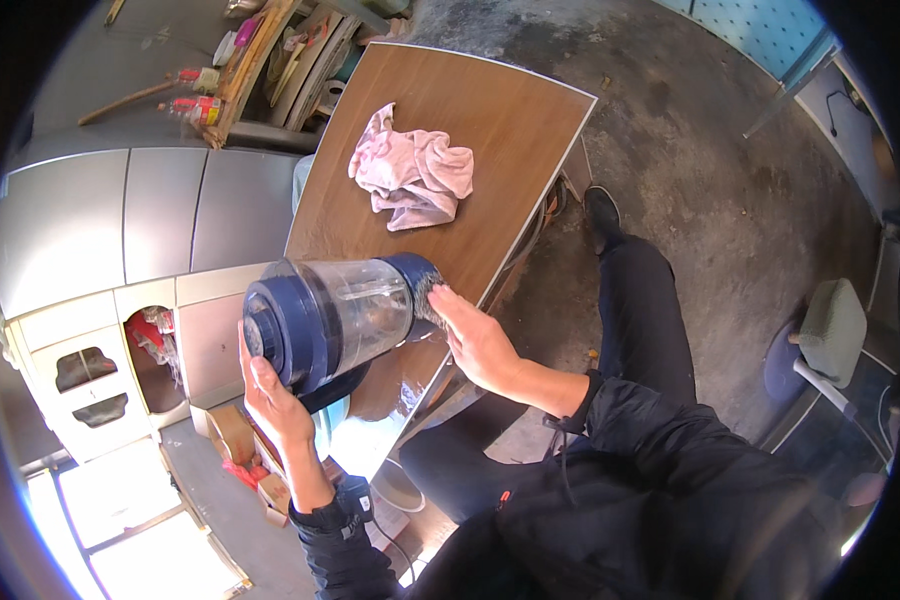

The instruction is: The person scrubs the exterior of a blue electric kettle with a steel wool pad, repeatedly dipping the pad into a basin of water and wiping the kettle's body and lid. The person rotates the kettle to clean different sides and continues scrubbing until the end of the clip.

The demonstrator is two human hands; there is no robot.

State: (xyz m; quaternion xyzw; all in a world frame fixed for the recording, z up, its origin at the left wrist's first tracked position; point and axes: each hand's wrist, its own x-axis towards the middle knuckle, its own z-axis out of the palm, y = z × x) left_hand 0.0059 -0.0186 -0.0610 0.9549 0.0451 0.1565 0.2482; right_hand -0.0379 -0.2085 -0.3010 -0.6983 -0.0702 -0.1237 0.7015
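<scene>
A blender jar [371, 304] with clear walls lies tilted on its side above the table, its dark blue lid [289, 322] to the left. My left hand [281, 409] supports it at the lid end, palm and fingers against the lid. At the other end is a dark blue collar [409, 268]. There my right hand [484, 341] presses a grey scouring pad, apparently steel wool [427, 292], to the jar's bottom; the fingers partly hide the pad. A crumpled pink cloth [420, 180] rests on the wooden tabletop [510, 127] beyond the jar. Wet patches shine on the near part of the table.
Cabinets [157, 210] line the left side. Bottles with red labels [199, 110] lie by a wooden rack at the upper left. Open cardboard boxes [232, 435] and a light bucket [401, 487] stand low near the table. A padded chair [832, 334] is at the right.
</scene>
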